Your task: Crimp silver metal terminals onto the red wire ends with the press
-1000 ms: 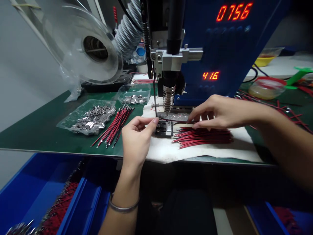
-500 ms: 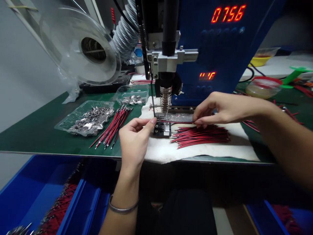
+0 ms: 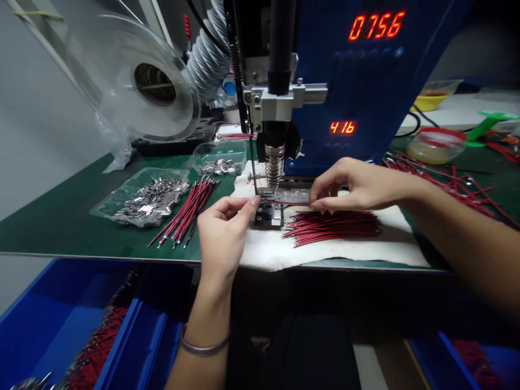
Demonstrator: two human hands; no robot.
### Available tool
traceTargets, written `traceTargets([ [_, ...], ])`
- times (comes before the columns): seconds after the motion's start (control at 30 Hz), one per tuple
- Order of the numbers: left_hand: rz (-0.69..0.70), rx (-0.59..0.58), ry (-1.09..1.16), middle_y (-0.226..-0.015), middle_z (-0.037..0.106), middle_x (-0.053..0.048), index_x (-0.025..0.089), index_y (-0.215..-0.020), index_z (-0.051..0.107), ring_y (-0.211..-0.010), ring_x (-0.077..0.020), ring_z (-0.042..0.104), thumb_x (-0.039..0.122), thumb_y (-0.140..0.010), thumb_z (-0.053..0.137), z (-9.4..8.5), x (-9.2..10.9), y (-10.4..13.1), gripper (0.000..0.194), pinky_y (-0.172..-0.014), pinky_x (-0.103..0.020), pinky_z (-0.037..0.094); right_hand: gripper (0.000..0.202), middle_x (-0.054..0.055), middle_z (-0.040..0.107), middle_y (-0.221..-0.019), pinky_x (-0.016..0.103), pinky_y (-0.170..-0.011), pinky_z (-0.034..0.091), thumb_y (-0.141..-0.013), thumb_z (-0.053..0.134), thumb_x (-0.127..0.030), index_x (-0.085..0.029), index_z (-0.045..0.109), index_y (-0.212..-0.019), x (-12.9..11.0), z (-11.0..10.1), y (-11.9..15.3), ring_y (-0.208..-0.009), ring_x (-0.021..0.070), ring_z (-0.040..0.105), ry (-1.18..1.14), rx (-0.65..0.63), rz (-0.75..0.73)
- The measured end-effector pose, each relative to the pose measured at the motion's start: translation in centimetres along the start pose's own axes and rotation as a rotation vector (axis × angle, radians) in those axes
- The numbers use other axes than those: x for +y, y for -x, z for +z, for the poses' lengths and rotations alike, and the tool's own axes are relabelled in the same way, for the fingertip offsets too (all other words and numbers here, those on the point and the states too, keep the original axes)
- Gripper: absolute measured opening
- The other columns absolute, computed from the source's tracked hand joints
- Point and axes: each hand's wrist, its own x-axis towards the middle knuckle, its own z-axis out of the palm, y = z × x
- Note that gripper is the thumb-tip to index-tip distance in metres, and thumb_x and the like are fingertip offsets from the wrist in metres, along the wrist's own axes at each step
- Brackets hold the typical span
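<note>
My right hand (image 3: 345,187) pinches a thin red-and-black wire (image 3: 290,202) between thumb and fingers. The wire runs left, roughly level, to the small black metal fixture (image 3: 270,214) under the spring-wrapped tip (image 3: 275,165) of a soldering machine. My left hand (image 3: 227,227) is closed in a pinch at the fixture's left side; what lies between its fingertips is too small and hidden to name. Below my right hand, a bundle of red-and-black wires (image 3: 333,226) rests on a white cloth (image 3: 317,254).
Left on the green table (image 3: 52,216) are a clear tray of small metal parts (image 3: 150,197), more wires (image 3: 187,211) and a second clear tray (image 3: 219,162). The blue machine housing (image 3: 353,76) stands behind. Loose wires (image 3: 447,181) lie right; blue bins (image 3: 134,336) sit below.
My right hand has slid a little left along the wire's line, towards the fixture. My left hand stays in place. The machine's lower display now reads 416.
</note>
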Motion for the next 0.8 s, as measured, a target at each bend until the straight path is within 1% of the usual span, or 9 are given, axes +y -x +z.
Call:
traceTargets([
  [0.1, 0.006, -0.012, -0.009, -0.066, 0.062, -0.003, 0.014, -0.076, 0.071, -0.053, -0.0078, 0.050, 0.035, -0.069, 0.079, 0.0, 0.0, 0.0, 0.024, -0.048, -0.020, 0.039, 0.018, -0.001, 0.066, -0.066, 0.018, -0.050, 0.047, -0.085, 0.059, -0.029, -0.016, 0.069, -0.080, -0.1, 0.2, -0.1, -0.056, 0.0093, 0.061, 0.026, 0.043, -0.011],
  [0.27, 0.004, -0.046, -0.006, -0.068, 0.064, -0.003, 0.014, -0.074, 0.071, -0.053, -0.0074, 0.051, 0.034, -0.069, 0.080, 0.1, 0.2, 0.0, 0.022, -0.050, -0.020, 0.040, 0.018, -0.001, 0.065, -0.066, 0.017, -0.049, 0.044, -0.086, 0.059, -0.028, -0.015, 0.070, -0.084, -0.1, 0.7, -0.3, -0.055, 0.0081, 0.059, 0.063, 0.085, -0.012],
  [0.47, -0.005, -0.087, -0.050, -0.068, 0.065, -0.005, 0.013, -0.075, 0.072, -0.054, -0.0092, 0.053, 0.035, -0.069, 0.079, 0.2, 0.5, 0.1, 0.023, -0.051, -0.021, 0.040, 0.015, -0.001, 0.068, -0.074, 0.016, -0.056, 0.045, -0.085, 0.058, -0.021, -0.015, 0.071, -0.087, -0.3, 1.5, -0.9, -0.062, 0.0073, 0.060, 0.110, 0.146, -0.082],
  [0.6, -0.008, -0.082, -0.065, -0.066, 0.064, -0.004, 0.013, -0.076, 0.073, -0.052, -0.0083, 0.050, 0.036, -0.069, 0.079, 0.2, 0.4, 0.1, 0.025, -0.051, -0.020, 0.038, 0.017, 0.001, 0.069, -0.079, 0.017, -0.056, 0.045, -0.085, 0.058, -0.022, -0.014, 0.072, -0.090, -0.4, 2.0, -1.2, -0.064, 0.0077, 0.059, 0.120, 0.179, -0.095],
  [0.8, -0.015, -0.062, -0.148, -0.064, 0.062, -0.004, 0.015, -0.081, 0.074, -0.051, -0.0076, 0.044, 0.043, -0.069, 0.078, 0.0, 0.1, 0.0, 0.031, -0.046, -0.020, 0.031, 0.018, 0.002, 0.069, -0.080, 0.017, -0.055, 0.044, -0.086, 0.059, -0.024, -0.013, 0.072, -0.091, -0.5, 2.6, -1.6, -0.064, 0.0080, 0.059, 0.110, 0.242, -0.098],
])
